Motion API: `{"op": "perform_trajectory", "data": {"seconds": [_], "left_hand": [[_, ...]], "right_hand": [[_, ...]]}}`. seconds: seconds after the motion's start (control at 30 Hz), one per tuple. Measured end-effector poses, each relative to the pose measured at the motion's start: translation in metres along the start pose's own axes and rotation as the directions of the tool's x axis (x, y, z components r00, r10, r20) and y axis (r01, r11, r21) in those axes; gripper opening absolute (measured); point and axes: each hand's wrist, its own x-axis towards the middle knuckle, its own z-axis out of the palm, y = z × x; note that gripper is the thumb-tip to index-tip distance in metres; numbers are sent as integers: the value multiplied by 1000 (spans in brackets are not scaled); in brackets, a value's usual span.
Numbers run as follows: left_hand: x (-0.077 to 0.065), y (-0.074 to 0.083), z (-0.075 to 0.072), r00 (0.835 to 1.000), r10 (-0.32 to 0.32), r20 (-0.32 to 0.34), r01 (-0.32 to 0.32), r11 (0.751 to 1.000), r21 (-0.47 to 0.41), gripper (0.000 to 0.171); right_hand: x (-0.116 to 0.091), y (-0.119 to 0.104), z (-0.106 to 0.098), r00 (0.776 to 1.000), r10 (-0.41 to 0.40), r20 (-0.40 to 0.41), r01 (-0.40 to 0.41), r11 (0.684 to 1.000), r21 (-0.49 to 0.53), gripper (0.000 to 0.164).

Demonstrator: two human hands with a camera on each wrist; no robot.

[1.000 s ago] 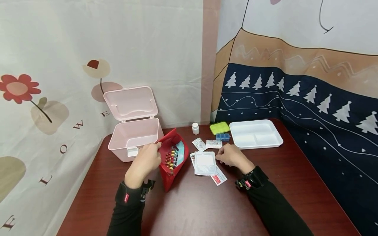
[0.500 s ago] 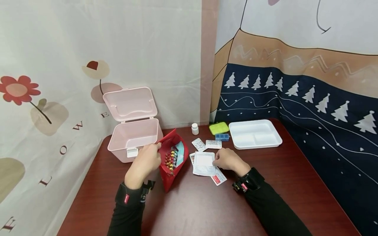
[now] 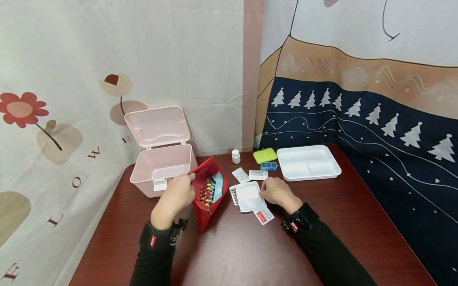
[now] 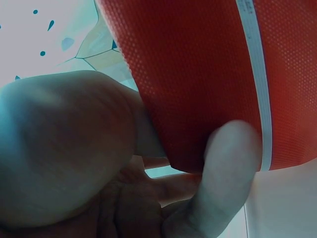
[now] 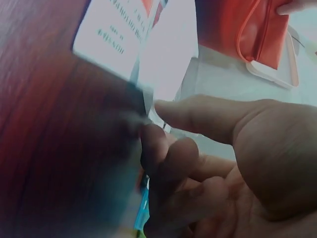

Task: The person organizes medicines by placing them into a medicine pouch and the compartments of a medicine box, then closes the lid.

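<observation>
Right grip (image 3: 280, 192) at right edge of white packet (image 3: 249, 195)

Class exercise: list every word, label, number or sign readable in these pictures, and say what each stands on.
"F L O W E": spaced letters on the floral backdrop, rising left to right.
White-and-red card: print, too blurred to read.
Blister packs: marks, too small.
White strip on the red pouch: tiny print, unreadable.
Red cuff tags: marks, too small.
</observation>
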Motion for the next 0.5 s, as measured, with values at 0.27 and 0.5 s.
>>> {"op": "perform_trajectory", "data": {"seconds": [0.27, 0.5], "left_hand": [[0, 0, 0, 1000, -14, 14, 14, 1000, -4, 51], [1, 0, 0, 1000, -12, 14, 12, 1000, -6, 49]], "right_hand": [[2, -7, 5, 998, 54, -20, -53, 999, 10, 33], [3, -5, 5, 997, 71, -10, -70, 997, 32, 24]]}}
